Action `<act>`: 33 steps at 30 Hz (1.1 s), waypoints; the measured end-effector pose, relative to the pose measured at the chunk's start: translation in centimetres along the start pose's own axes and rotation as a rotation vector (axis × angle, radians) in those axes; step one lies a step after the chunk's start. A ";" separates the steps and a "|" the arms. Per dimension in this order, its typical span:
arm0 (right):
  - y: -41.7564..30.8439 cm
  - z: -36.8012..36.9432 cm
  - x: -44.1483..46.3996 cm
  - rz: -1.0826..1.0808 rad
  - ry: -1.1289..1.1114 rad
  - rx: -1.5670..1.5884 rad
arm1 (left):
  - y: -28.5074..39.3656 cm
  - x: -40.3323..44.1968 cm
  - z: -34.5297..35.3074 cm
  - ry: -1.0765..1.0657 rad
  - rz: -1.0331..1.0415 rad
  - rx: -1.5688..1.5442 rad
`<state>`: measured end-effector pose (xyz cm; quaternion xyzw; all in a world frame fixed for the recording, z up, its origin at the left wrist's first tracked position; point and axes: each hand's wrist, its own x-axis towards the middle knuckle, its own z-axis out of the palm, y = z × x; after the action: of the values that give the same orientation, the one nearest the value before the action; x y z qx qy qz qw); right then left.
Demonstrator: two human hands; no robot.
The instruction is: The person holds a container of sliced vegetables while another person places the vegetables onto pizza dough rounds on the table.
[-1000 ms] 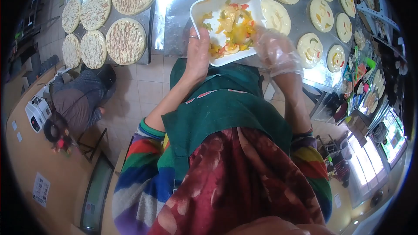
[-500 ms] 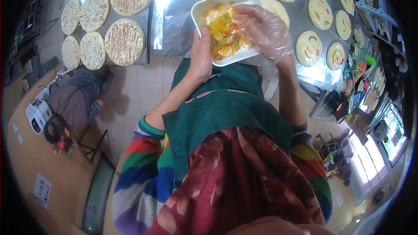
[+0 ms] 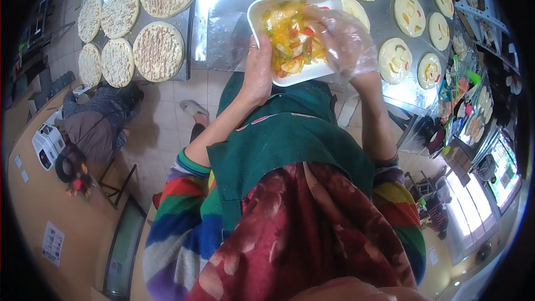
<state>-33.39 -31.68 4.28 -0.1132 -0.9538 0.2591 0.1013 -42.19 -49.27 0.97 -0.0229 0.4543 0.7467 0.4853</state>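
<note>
A white tray (image 3: 329, 70) is tilted in front of me, holding sliced yellow, green and red peppers (image 3: 292, 44) in a wet mix. My left hand (image 3: 258, 69) grips the tray's left edge, thumb on the rim. In a clear plastic glove, my right hand (image 3: 348, 47) is over the right part of the tray, at the edge of the peppers; its fingertips are blurred, and whether they hold any slices is hidden. Just behind that hand lies a pale dough round (image 3: 356, 12), partly covered.
Dough rounds with pepper strips (image 3: 395, 60) lie on the metal table (image 3: 228, 33) at the right. Topped rounds (image 3: 159, 51) fill another metal surface at the left. Another person (image 3: 100, 125) is at the lower left. A shoe (image 3: 193, 107) shows on the tiled floor.
My right hand has moved in over the tray and then slightly right. The peppers are stirred and spread differently. A shoe and lower leg have appeared on the floor at the left.
</note>
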 end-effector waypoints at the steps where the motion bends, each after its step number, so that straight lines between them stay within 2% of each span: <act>1: 0.4 -0.3 -0.1 -0.014 0.021 0.020 | 0.2 -0.1 0.2 0.003 -0.005 -0.001; 3: -0.4 -2.5 0.4 -0.051 -0.004 0.145 | 0.6 -0.4 0.6 0.008 -0.016 -0.005; 6: -2.2 -3.1 0.1 0.173 -0.330 0.139 | 0.5 -0.3 0.2 0.009 -0.014 0.021; 9: -2.5 -1.9 -2.1 -0.051 -0.077 -0.001 | 0.5 -0.2 0.3 0.008 0.003 0.037; 12: -2.5 -2.5 -1.3 0.165 -0.201 0.029 | 0.4 -0.1 0.2 -0.002 0.010 0.074; 15: -2.8 -2.9 -0.8 0.140 -0.310 -0.097 | 0.3 0.0 0.4 0.020 0.020 0.056; 18: -2.8 -2.0 -1.5 0.082 -0.320 -0.126 | 0.4 0.1 0.5 0.017 0.017 0.111; 21: -1.5 -0.6 -2.5 0.022 -0.219 -0.168 | 0.2 0.1 0.3 0.045 -0.018 0.102; 24: -1.7 -1.3 -2.0 0.129 -0.303 -0.168 | 0.4 0.2 0.3 0.039 -0.010 0.119; 30: -1.6 -0.3 -1.8 0.117 -0.395 -0.149 | 0.0 0.3 0.2 0.055 0.017 0.181; 33: -1.5 0.1 -2.0 0.083 -0.320 -0.163 | 0.7 0.0 0.8 0.091 -0.017 0.161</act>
<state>-31.77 -33.53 4.70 -0.1177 -0.9701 0.1999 -0.0720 -42.43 -48.83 1.89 -0.0215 0.5342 0.7017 0.4710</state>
